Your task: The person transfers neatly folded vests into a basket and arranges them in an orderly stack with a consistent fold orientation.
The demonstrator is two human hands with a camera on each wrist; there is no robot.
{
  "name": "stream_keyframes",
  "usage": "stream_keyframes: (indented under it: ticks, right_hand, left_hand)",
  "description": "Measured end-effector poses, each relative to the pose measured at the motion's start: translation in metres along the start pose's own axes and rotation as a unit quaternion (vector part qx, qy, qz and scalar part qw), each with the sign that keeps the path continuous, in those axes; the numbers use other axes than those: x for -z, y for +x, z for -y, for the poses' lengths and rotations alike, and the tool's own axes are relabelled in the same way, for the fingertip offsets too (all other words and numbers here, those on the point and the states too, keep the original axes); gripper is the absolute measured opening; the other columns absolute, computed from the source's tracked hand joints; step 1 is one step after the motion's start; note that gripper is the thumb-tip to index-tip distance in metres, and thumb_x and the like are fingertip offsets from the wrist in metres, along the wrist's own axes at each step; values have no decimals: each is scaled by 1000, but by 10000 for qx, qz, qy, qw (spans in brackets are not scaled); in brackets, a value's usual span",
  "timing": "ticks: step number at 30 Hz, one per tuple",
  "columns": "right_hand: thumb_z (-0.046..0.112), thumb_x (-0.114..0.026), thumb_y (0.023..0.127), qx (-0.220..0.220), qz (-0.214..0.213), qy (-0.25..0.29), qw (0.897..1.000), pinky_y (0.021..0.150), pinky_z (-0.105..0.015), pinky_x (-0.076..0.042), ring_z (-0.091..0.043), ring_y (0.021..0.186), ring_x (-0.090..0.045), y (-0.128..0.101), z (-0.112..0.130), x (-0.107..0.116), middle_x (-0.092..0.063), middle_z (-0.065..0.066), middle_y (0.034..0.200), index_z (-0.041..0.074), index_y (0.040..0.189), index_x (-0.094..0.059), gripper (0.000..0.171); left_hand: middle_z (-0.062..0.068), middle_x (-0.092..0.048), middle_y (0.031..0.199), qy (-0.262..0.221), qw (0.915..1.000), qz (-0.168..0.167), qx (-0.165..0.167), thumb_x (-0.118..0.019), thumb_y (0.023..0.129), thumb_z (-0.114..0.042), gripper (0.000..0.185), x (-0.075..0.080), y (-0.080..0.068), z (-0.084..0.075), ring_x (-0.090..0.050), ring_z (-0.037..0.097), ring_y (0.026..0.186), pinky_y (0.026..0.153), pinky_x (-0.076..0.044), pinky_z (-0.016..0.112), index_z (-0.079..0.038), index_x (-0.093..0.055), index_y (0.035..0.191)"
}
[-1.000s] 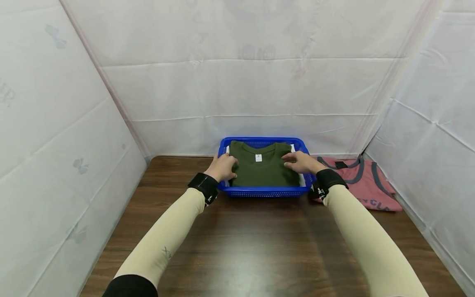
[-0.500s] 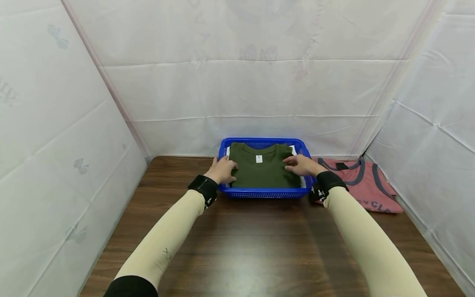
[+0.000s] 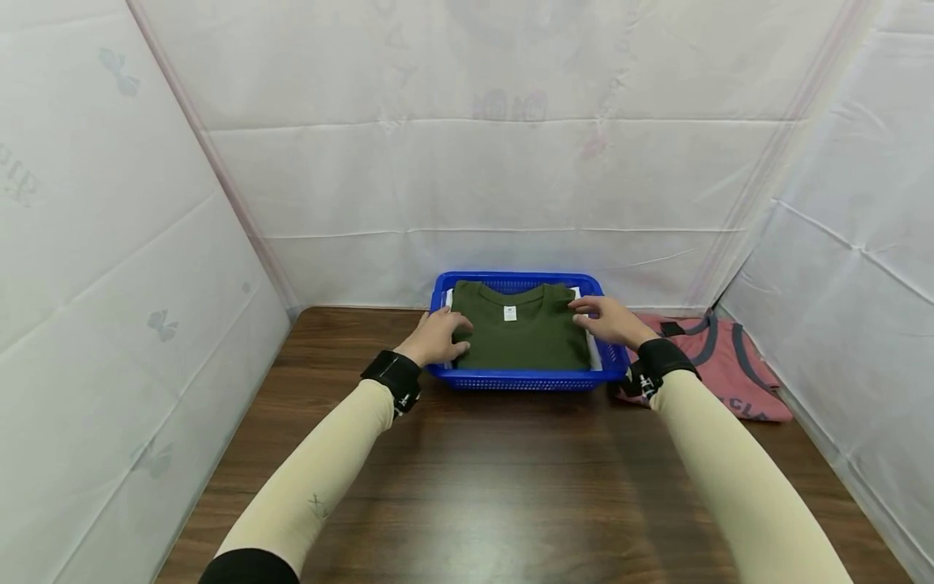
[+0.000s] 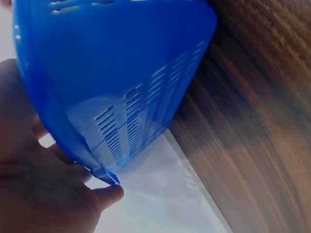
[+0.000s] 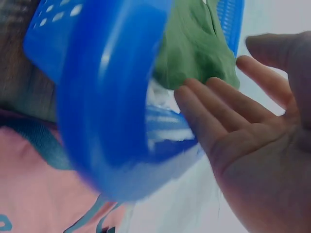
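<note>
A folded dark green T-shirt [image 3: 521, 341] with a white neck label [image 3: 510, 313] lies in a blue plastic basket [image 3: 521, 380]. White cloth shows at its sides. My left hand [image 3: 438, 335] reaches over the basket's left rim, its relaxed fingers at the shirt's left edge; in the left wrist view that hand [image 4: 43, 179] is beside the rim, with some fingers hidden behind it. Over the right rim is my right hand [image 3: 613, 322], fingers loosely extended. The right wrist view has its fingertips [image 5: 187, 92] close to the green sleeve, and nothing is held.
A folded pink tank top [image 3: 730, 369] with grey trim lies right of the basket, partly behind my right wrist. The brown wooden table [image 3: 481, 487] is bordered by white sheet walls [image 3: 511, 178] at the back and both sides.
My right hand has drawn back to the right, from over the green T-shirt towards the basket's rim. My left hand has shifted only slightly. The T-shirt stays in the basket.
</note>
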State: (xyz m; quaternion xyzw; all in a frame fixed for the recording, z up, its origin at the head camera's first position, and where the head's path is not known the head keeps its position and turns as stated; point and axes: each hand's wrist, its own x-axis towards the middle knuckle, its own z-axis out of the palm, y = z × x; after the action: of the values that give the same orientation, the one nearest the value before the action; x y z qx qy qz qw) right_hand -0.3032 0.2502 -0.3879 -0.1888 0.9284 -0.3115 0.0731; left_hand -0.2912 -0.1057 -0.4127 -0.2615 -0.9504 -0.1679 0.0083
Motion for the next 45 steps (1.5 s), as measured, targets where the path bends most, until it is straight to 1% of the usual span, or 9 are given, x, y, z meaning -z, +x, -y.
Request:
stream_keyframes:
  ticks: [4, 9, 13, 17, 22, 28, 33, 42, 45]
  right_hand:
    - [12, -49, 109, -63, -330, 635, 9974, 101, -57, -51, -47, 130, -54, -5, -6, 4, -51, -32, 146, -5, 148, -48, 42]
    - [16, -50, 110, -157, -707, 1356, 9881, 98, -52, -54, -47, 126, -57, -12, -17, 8, -50, -33, 145, -5, 147, -48, 43]
    - [22, -51, 110, -120, -1132, 1485, 9823, 95, -50, -56, -45, 120, -62, -22, -25, 13, -55, -32, 141, -3, 146, -50, 44]
    - [26, -51, 109, -86, -1510, 1382, 9788, 89, -45, -59, -44, 115, -65, -30, -33, 17, -58, -30, 138, -1, 144, -54, 44]
    - [27, -52, 109, -216, -1838, 1076, 9768, 86, -49, -60, -47, 114, -64, -43, -45, 19, -60, -29, 136, 0, 142, -57, 43]
    - [27, -53, 108, -435, -2063, 645, 9754, 91, -56, -55, -44, 120, -62, -62, -65, 19, -61, -28, 135, 2, 143, -56, 43]
    - [27, -53, 108, -407, -2241, 251, 9734, 87, -60, -55, -46, 112, -64, -78, -84, 18, -64, -30, 130, 2, 140, -59, 41]
    - [29, -53, 108, -587, -2356, 116, 9700, 93, -68, -47, -57, 123, -53, -105, -113, 19, -55, -37, 136, -5, 142, -54, 48]
    - [28, -53, 108, -709, -2383, -162, 9685, 89, -69, -46, -58, 119, -52, -111, -124, 18, -53, -38, 136, -5, 142, -52, 48]
  left_hand:
    - [21, -59, 141, -355, 9983, -381, -272, -69, 98, -16, 39, 1, -6, 7, -41, 46, 142, 115, -30, 66, 0, -64, 134]
    - [28, -55, 143, -789, 9928, -797, -413, -67, 99, -14, 40, 1, -14, 14, -36, 50, 144, 120, -25, 60, 4, -62, 135]
    - [30, -49, 149, -1055, 9884, -1041, -330, -65, 100, -16, 42, 2, -20, 17, -34, 48, 146, 121, -24, 59, 3, -61, 137]
    - [29, -44, 153, -1368, 9816, -1333, -69, -65, 101, -18, 45, 4, -28, 18, -36, 44, 147, 119, -28, 59, 1, -59, 141]
    - [28, -45, 153, -1846, 9677, -1691, 299, -66, 101, -20, 49, 5, -39, 20, -38, 41, 147, 117, -33, 57, -2, -55, 146]
    - [15, -49, 154, -2404, 9497, -1859, 754, -63, 104, -24, 50, 4, -53, 28, -40, 36, 145, 117, -35, 55, -9, -51, 150]
    - [13, -46, 157, -2832, 9316, -2011, 1074, -61, 105, -29, 51, 2, -64, 35, -41, 40, 144, 114, -37, 57, -14, -49, 152]
    - [19, -41, 159, -3459, 8938, -2406, 1533, -56, 107, -34, 54, -1, -82, 39, -42, 44, 143, 114, -38, 57, -13, -43, 155]
    - [21, -42, 158, -3537, 8865, -2461, 1684, -56, 107, -34, 54, -2, -87, 38, -43, 43, 142, 113, -39, 58, -13, -43, 155]
